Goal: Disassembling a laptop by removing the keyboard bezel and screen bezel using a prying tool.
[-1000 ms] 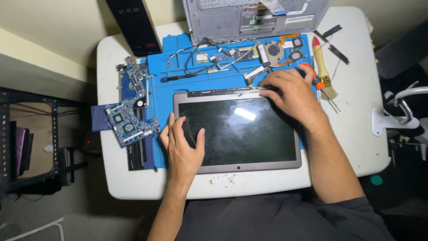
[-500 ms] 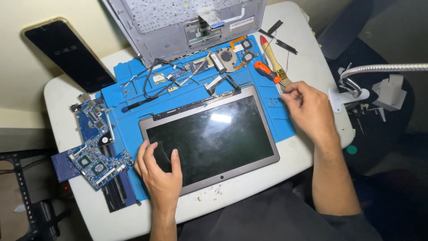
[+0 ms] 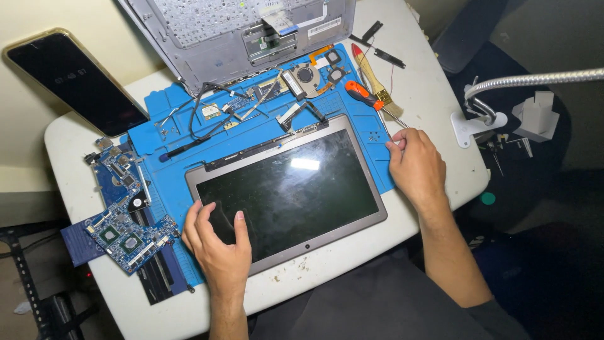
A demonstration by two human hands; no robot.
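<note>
A laptop screen panel (image 3: 296, 189) with a grey frame lies face up on a blue work mat (image 3: 163, 141). My left hand (image 3: 217, 242) rests flat on the panel's near left corner, fingers spread. At the mat's right edge my right hand (image 3: 415, 160) is loosely curled beside the panel's right side, its fingertips close to the metal tip of an orange-handled screwdriver (image 3: 368, 97). Whether the fingers pinch anything is unclear.
A grey laptop base (image 3: 239, 31) lies upside down at the far edge. A fan (image 3: 306, 75), cables and small parts sit on the mat. A blue circuit board (image 3: 126, 226) lies left. A phone (image 3: 72, 79), a brush (image 3: 377, 85) and a lamp clamp (image 3: 478, 119) are nearby.
My right hand has drawn back from the parts near the screwdriver to the mat's right edge. My left hand stays on the panel's corner. The camera view has shifted.
</note>
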